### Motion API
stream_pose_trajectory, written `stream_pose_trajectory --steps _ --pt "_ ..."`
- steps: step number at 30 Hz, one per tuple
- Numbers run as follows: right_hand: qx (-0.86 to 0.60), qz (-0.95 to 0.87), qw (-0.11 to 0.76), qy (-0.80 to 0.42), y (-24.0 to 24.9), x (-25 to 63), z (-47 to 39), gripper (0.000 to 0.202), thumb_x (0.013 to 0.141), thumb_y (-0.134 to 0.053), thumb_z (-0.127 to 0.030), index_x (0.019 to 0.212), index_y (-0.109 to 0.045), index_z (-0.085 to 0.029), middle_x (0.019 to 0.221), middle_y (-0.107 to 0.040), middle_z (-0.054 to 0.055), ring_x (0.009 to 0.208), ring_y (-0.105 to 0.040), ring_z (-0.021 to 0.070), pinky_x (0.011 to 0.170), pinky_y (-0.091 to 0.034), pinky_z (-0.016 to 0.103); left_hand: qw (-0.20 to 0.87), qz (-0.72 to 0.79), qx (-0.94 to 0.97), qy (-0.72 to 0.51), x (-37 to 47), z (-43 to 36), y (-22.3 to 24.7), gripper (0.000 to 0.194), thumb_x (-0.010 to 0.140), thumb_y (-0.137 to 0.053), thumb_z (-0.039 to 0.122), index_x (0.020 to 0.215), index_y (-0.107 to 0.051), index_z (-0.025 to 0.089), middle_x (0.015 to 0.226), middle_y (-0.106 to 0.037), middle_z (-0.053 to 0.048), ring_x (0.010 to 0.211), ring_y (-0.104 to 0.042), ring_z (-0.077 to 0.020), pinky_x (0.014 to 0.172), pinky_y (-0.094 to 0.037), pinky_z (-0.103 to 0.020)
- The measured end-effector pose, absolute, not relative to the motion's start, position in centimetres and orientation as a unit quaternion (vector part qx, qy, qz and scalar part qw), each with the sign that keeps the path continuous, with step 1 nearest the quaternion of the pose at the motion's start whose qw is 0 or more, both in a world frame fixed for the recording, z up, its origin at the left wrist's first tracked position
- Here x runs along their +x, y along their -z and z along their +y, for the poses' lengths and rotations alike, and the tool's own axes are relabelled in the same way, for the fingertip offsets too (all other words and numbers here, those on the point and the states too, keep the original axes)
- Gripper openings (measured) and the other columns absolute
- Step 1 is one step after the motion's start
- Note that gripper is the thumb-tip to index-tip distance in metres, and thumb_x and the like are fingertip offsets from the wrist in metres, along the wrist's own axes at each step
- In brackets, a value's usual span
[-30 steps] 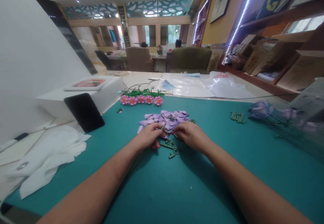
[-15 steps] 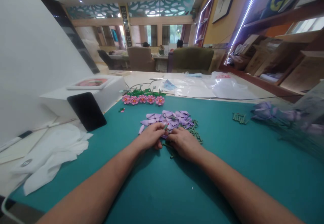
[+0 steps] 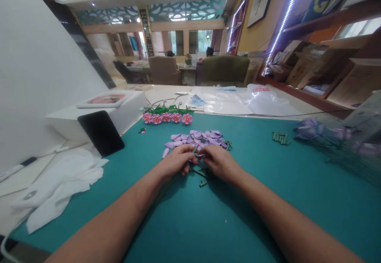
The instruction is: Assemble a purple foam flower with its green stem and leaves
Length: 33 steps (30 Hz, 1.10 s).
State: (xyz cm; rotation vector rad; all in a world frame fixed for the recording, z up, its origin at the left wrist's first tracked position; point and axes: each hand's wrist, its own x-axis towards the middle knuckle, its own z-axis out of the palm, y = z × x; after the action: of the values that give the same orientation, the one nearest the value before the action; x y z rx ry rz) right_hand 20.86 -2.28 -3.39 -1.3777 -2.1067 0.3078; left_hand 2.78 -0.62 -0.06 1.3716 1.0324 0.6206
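My left hand (image 3: 178, 160) is closed in a pinch, with a short green stem piece (image 3: 195, 149) standing up between its fingertips. My right hand (image 3: 222, 163) meets it from the right, fingers pinched together; what they grip is too small to make out. Just beyond both hands lies a heap of purple petals (image 3: 208, 135), with green stem pieces (image 3: 229, 145) along its right side, partly hidden by my right hand. Below my fingers, a longer green stick (image 3: 199, 172) and a short green piece (image 3: 203, 183) rest on the green mat (image 3: 184, 223).
Pink flowers (image 3: 166, 117) line the mat's far edge. A black tablet (image 3: 101, 133) leans against a white box (image 3: 65, 120) at left, near crumpled white tissue (image 3: 62, 179). At right are another pile of green pieces (image 3: 280, 137) and purple flowers (image 3: 309, 128).
My right hand has lifted away from the green pieces at the heap's right side and come up to my left fingertips. My left hand keeps its hold on the stem piece.
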Motion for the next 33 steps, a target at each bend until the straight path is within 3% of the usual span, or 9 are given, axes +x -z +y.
stream_pose_trajectory --steps 6,11,19,27,33 --pt "-0.520 -0.582 0.466 -0.417 2.0 21.6 -1.7 0.013 0.067 -0.069 -0.029 0.076 -0.065 -0.020 0.065 -0.062 -0.003 0.057 -0.053 0.0130 0.056 -0.040 0.026 0.651 0.413 0.578 -0.267 3.0 -1.3 -0.3 0.021 0.077 -0.052 0.018 0.098 -0.053 0.016 0.062 -0.056 0.005 0.035 -0.039 -0.0037 0.034 -0.024 -0.017" --pt "-0.496 -0.460 0.536 -0.505 0.7 21.5 -2.2 0.031 0.051 -0.082 -0.038 0.067 -0.063 -0.018 0.057 -0.061 -0.004 0.052 -0.049 0.0092 0.053 -0.039 0.024 0.677 0.395 0.566 -0.257 3.1 -1.5 -0.1 0.026 0.080 -0.054 0.020 0.105 -0.050 0.016 0.062 -0.054 0.006 0.036 -0.038 -0.0040 0.035 -0.024 -0.017" --pt "-0.465 -0.384 0.573 -0.555 1.0 21.2 -2.1 0.043 0.040 -0.088 -0.040 0.067 -0.064 -0.017 0.055 -0.062 -0.003 0.053 -0.055 0.0101 0.053 -0.043 0.023 0.689 0.373 0.571 -0.246 3.1 -1.7 -0.1 0.025 0.082 -0.057 0.025 0.104 -0.056 0.015 0.061 -0.054 0.005 0.037 -0.037 -0.0031 0.037 -0.021 -0.018" --pt "-0.443 -0.401 0.590 -0.542 1.6 21.0 -2.0 0.036 0.049 -0.085 -0.039 0.064 -0.062 -0.017 0.054 -0.061 -0.003 0.051 -0.054 0.0101 0.053 -0.041 0.024 0.689 0.375 0.571 -0.241 3.2 -1.9 -0.3 0.024 0.082 -0.053 0.024 0.105 -0.055 0.015 0.061 -0.053 0.005 0.037 -0.036 -0.0028 0.037 -0.019 -0.018" --pt "-0.444 -0.393 0.599 -0.539 1.6 21.0 -1.9 0.037 0.047 -0.086 -0.039 0.063 -0.062 -0.017 0.053 -0.061 -0.003 0.051 -0.053 0.0102 0.053 -0.041 0.024 0.685 0.375 0.576 -0.241 3.2 -2.0 -0.2 0.026 0.080 -0.056 0.026 0.104 -0.056 0.016 0.061 -0.053 0.004 0.038 -0.036 -0.0032 0.039 -0.018 -0.020"
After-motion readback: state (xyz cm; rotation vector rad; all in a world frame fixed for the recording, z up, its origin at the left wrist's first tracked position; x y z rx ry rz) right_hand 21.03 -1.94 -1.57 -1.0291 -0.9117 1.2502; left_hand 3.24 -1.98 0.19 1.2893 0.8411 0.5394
